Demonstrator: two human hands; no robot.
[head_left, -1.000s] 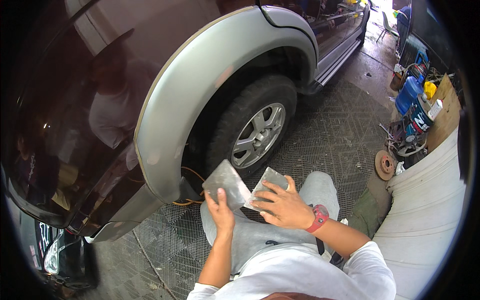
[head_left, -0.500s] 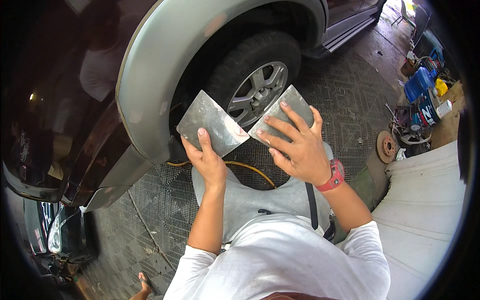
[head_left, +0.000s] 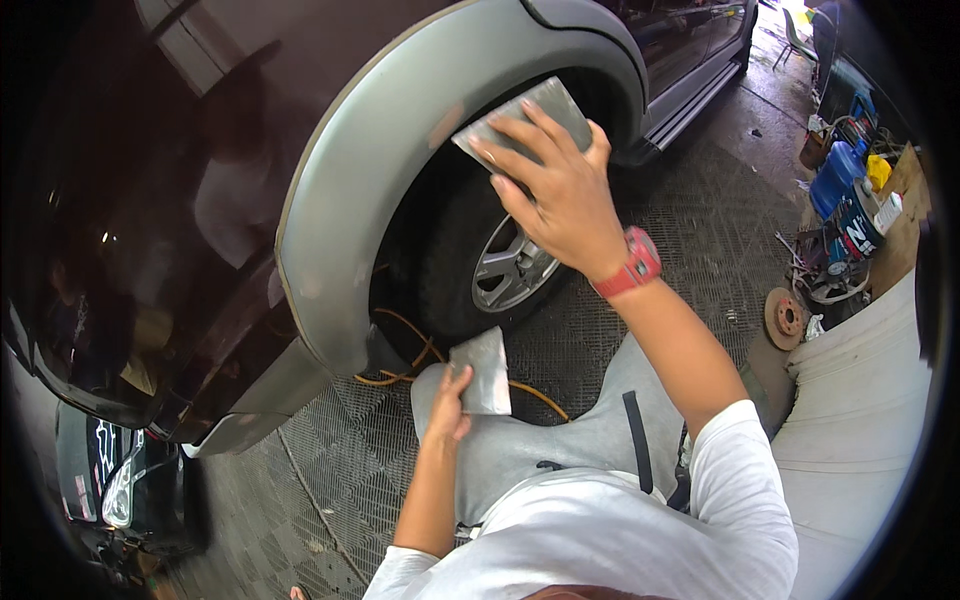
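My right hand [head_left: 565,195] grips a flat grey metal plate [head_left: 560,102], its fingers spread across the plate's face. This plate is at the grey fender flare [head_left: 345,190] over the wheel arch, next to a pinkish filler patch [head_left: 445,126]; whether it touches the flare I cannot tell. Lower down, above my lap, my left hand [head_left: 448,408] pinches a second flat metal plate [head_left: 486,368] by its left side, thumb on its face. A thin pale smear shows along that plate's right edge.
The tyre and alloy wheel [head_left: 515,265] stand under the arch of a dark maroon vehicle [head_left: 140,200]. An orange hose [head_left: 540,400] runs across the matted floor. At right lie a rusty brake disc [head_left: 785,318], a blue water jug [head_left: 838,178] and a white panel [head_left: 850,400].
My right hand has lifted its plate up and away to the wheel arch. My left hand has dropped toward my lap with its plate. The two plates, which were meeting, are now apart.
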